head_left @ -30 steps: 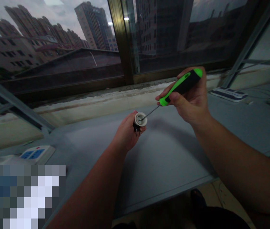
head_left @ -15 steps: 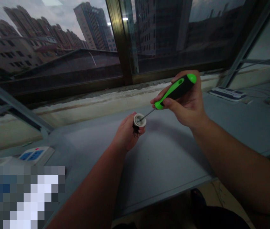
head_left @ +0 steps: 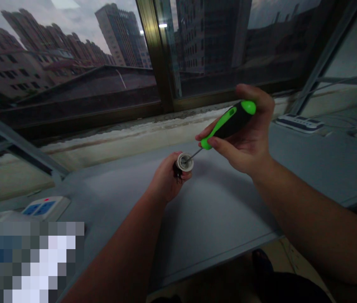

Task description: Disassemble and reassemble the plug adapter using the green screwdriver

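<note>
My left hand [head_left: 166,179] is closed around a small white round lamp socket [head_left: 190,167], its open mouth turned up toward me. Dark wires or strands [head_left: 177,171] stick out below its rim, against my fingers. In my right hand [head_left: 255,141] is a screwdriver [head_left: 230,125] with a green and black handle. Thumb and fingertips pinch the handle near its collar, while another finger is raised behind its butt end. The thin metal shaft slants down to the left and its tip is inside the socket's mouth; what it touches there is hard to see.
Both hands are above a grey table [head_left: 216,227]. At the left lies a white power strip [head_left: 47,208] with blue sockets. Another power strip [head_left: 298,123] and some cables lie at the far right. A window frame [head_left: 157,63] and sill stand behind the table.
My right hand has shifted slightly left and down with the screwdriver. Its fingers have loosened, and one has lifted off the handle's end. My left hand still holds the socket.
</note>
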`<action>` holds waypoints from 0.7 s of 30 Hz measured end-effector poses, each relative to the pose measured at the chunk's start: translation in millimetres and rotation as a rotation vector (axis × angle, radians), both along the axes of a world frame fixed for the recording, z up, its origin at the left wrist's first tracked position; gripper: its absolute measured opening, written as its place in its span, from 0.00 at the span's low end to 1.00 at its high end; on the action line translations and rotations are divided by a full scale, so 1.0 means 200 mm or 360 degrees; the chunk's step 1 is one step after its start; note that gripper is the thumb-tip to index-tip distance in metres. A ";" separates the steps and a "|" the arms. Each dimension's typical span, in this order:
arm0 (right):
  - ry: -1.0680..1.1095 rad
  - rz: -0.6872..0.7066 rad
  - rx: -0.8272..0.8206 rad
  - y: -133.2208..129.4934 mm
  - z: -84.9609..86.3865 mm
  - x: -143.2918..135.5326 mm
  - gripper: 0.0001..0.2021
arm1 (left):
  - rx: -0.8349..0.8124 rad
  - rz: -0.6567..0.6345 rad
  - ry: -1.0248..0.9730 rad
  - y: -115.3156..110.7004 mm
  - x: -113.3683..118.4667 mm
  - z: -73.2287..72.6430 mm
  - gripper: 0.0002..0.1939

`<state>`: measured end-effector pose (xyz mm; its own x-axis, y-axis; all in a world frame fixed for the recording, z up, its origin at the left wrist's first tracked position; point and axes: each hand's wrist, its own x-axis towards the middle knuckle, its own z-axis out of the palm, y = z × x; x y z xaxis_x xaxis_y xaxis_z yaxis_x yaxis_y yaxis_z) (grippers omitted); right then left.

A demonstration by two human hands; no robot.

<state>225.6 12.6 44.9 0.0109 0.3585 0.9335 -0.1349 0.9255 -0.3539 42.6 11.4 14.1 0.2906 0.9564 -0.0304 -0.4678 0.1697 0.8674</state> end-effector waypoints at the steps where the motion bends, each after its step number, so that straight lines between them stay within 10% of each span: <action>1: 0.0027 -0.0068 -0.0018 -0.01 0.00 0.00 0.37 | 0.0014 -0.0004 0.0004 0.00 0.00 0.00 0.10; 13: 0.0174 0.0006 0.0171 -0.03 0.03 -0.01 0.18 | 0.0061 0.0044 -0.0090 0.02 -0.02 0.00 0.11; 21: 0.0161 -0.0412 0.0309 -0.05 0.06 0.01 0.20 | 0.0080 0.0204 -0.0201 0.04 -0.05 0.01 0.10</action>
<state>227.5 3.0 57.8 0.1741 0.1474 0.9736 0.0878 0.9825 -0.1645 32.4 20.0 15.2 0.1646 0.9852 0.0474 -0.5888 0.0597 0.8061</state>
